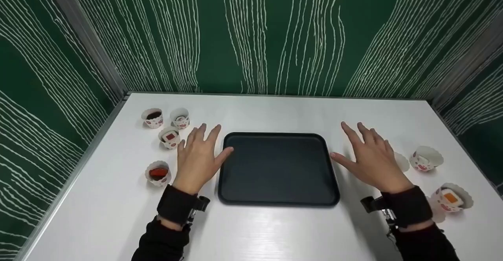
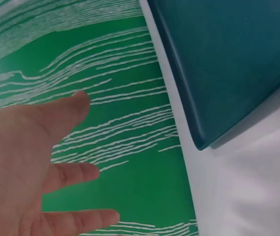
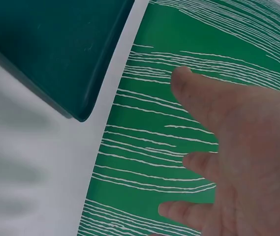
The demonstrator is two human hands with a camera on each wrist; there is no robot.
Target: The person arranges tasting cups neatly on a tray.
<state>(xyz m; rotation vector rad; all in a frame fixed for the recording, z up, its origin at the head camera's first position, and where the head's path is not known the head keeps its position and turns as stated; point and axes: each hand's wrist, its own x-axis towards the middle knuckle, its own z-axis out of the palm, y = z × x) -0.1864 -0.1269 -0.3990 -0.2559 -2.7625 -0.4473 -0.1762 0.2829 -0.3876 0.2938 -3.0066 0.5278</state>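
Observation:
A dark rectangular tray lies empty in the middle of the white table. My left hand rests flat just left of the tray, fingers spread, thumb near the tray's left rim. My right hand lies flat just right of it, fingers spread, thumb pointing at the right rim. Neither hand holds anything. The left wrist view shows the left hand with straight fingers beside the tray's corner. The right wrist view shows the right hand beside the tray.
Several paper cupcake cups stand left of the left hand: one with dark filling, one beside it, one with a red piece and one with red filling. At the right stand an empty cup and one with orange filling. Green patterned walls enclose the table.

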